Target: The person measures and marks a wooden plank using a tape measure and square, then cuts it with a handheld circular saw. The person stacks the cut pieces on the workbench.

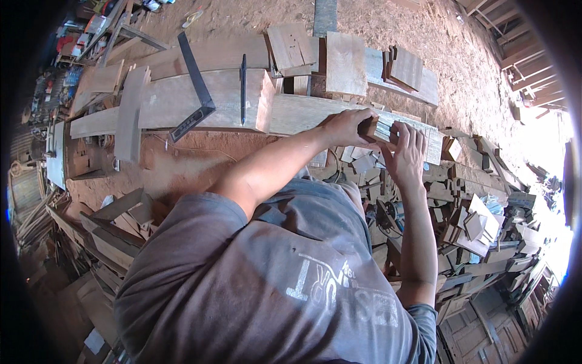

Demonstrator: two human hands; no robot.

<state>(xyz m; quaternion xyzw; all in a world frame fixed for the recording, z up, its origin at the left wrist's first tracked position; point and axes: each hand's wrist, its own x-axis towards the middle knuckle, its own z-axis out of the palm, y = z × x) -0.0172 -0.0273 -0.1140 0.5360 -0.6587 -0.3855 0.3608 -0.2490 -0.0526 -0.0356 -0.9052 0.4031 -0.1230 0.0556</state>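
Note:
Both my hands are over the long wooden plank [303, 115] that runs across the work area. My left hand [351, 126] is closed round the left end of a small bundle of wood pieces [380, 130]. The fingers of my right hand [406, 151] curl over its right side, with the thumb toward the near edge. My fingers hide part of the bundle, so I cannot tell how many pieces it has. To the left, a dark carpenter's square [197, 109] lies on a wide, thick board [170, 100]. A narrow dark bar [244, 91] is on the same board.
Beyond the plank are flat wooden panels [345, 64] and a small stack of boards [405, 68]. Offcuts [479, 224] are heaped at the right. A wooden frame [115, 224] and more boards are at the lower left. The ground [418, 30] is reddish dirt.

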